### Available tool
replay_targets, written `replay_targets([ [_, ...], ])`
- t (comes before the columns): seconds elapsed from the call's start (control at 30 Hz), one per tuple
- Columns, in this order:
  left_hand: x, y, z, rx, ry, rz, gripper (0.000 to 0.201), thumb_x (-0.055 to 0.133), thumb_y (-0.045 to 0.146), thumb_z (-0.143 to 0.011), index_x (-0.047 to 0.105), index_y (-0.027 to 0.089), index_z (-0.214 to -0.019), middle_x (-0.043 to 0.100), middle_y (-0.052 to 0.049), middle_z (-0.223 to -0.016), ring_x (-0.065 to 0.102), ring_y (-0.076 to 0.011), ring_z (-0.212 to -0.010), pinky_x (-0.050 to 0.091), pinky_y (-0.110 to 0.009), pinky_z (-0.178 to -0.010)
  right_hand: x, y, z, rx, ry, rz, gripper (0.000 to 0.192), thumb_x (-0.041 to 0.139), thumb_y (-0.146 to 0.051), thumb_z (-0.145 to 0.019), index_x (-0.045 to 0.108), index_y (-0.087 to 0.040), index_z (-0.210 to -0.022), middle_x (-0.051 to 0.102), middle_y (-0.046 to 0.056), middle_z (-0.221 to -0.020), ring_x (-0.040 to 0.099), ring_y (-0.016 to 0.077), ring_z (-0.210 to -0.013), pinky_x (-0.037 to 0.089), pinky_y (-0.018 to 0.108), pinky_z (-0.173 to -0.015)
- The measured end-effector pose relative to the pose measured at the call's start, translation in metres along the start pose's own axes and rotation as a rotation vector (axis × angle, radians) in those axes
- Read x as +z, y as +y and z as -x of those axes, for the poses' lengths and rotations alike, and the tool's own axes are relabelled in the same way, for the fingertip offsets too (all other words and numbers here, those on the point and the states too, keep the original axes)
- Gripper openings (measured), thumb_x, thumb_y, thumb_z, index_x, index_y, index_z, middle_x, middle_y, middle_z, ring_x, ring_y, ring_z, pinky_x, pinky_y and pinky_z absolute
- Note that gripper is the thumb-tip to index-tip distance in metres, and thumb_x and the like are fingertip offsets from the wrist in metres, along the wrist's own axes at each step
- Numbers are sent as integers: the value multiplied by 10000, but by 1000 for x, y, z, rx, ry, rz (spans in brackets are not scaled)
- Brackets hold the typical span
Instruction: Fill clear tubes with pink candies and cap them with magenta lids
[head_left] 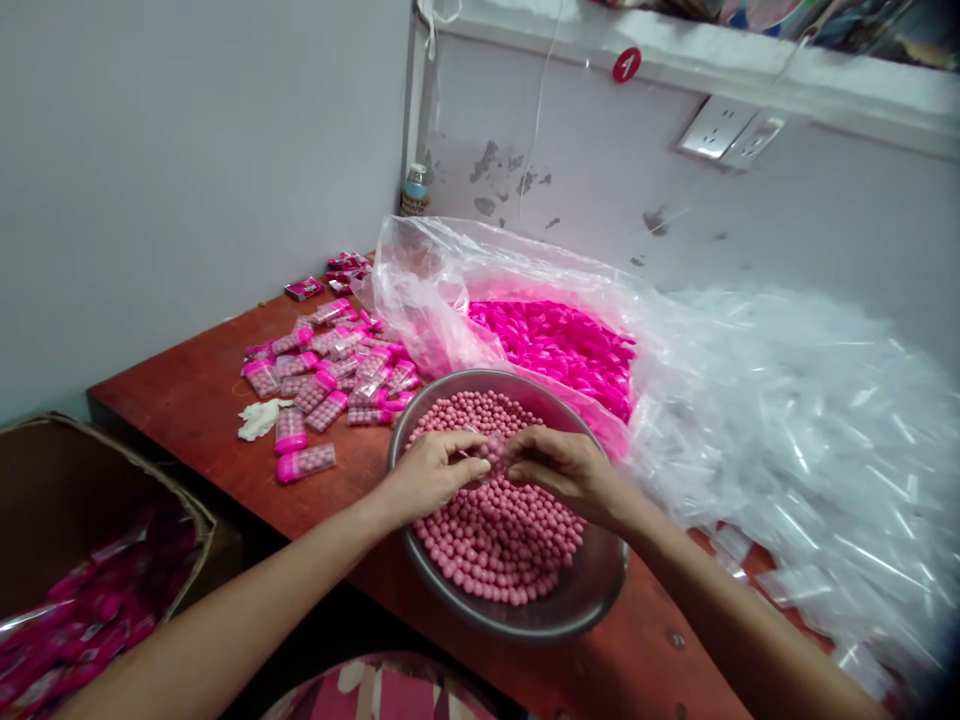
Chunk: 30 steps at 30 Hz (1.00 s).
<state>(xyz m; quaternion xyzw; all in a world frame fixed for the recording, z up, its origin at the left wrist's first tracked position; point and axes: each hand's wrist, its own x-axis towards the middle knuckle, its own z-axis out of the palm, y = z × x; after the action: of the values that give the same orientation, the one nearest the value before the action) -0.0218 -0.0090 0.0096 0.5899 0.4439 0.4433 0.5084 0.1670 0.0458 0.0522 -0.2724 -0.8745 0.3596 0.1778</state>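
Fingers of left hand (433, 470) and right hand (561, 466) pinch a barely visible clear tube (491, 450) over pink beads (495, 540).

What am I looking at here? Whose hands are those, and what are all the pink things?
There is no machine here. The picture comes from a camera worn on a person's head, looking down, so you see that person's own two arms. The left hand and right hand meet over a metal bowl full of small pink balls. Together they seem to pinch a small clear case between the fingers, though it is hard to make out. The bowl stands on a red-brown table. To the left lie filled cases with pink caps. Behind the bowl a clear bag holds bright pink caps. On the right is a heap of empty clear cases. A cardboard box stands at the lower left.
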Motion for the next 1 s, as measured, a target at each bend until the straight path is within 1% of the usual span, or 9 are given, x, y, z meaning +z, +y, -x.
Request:
replay_targets([
  [0.17,1,8,-1,-13,-24,69,187,557,215,-768,653,125,-901,646,-40,-819,584,-157,-746,466,-245,-677,2,3,4,127,53,-204,122,580,-279,-816,589,-161,-848,608,10,-700,588,111,-626,482,216,-567],
  [0.23,0,11,-2,-34,14,130,191,558,221,-776,632,126,-924,632,-40,-827,577,-150,-745,468,-244,-672,1,1,8,181,57,-298,142,587,-294,-809,574,-160,-854,602,2,-674,586,107,-595,482,217,-550],
  [0.37,0,11,-4,-83,57,296,184,596,243,-766,602,143,-920,614,-36,-842,574,-154,-792,478,-260,-713,-9,3,11,250,-21,-395,199,605,-324,-793,574,-157,-897,621,5,-698,584,104,-591,487,225,-555],
  [0.47,1,8,-5,-137,15,471,196,631,273,-752,598,159,-907,617,-21,-816,581,-146,-789,484,-263,-730,-26,19,3,205,-29,-168,204,591,-343,-802,630,-154,-868,648,24,-759,599,119,-661,479,220,-585],
  [0.6,1,6,-4,-254,60,602,346,659,314,-739,591,213,-1062,631,-32,-954,585,-162,-867,490,-286,-776,-66,63,-32,225,259,314,259,427,-324,-891,618,-152,-921,663,32,-747,623,133,-660,495,238,-598],
  [0.67,-1,5,-4,-275,63,611,353,658,325,-743,602,223,-1076,628,-38,-989,580,-165,-883,485,-283,-792,-89,91,-56,289,335,596,246,410,-258,-891,612,-148,-977,678,61,-837,636,155,-745,498,266,-672],
  [0.8,-2,4,-5,-258,24,599,224,652,334,-749,663,193,-923,627,-33,-902,571,-142,-815,480,-232,-744,-116,140,-101,316,286,775,227,482,-164,-834,638,-144,-998,646,124,-1034,592,224,-962,453,320,-798],
  [0.9,-1,1,-8,-252,49,586,205,656,340,-742,672,197,-887,627,-25,-874,565,-136,-793,477,-215,-721,-118,163,-122,295,197,843,240,539,-125,-794,645,-170,-1004,631,111,-1075,570,215,-998,449,269,-765],
  [1.0,-2,-2,-10,-242,83,560,241,654,342,-742,667,212,-944,644,-26,-901,577,-156,-831,481,-238,-756,-116,171,-129,271,173,869,202,553,-131,-793,658,-167,-962,650,106,-1022,581,214,-959,448,270,-760],
])
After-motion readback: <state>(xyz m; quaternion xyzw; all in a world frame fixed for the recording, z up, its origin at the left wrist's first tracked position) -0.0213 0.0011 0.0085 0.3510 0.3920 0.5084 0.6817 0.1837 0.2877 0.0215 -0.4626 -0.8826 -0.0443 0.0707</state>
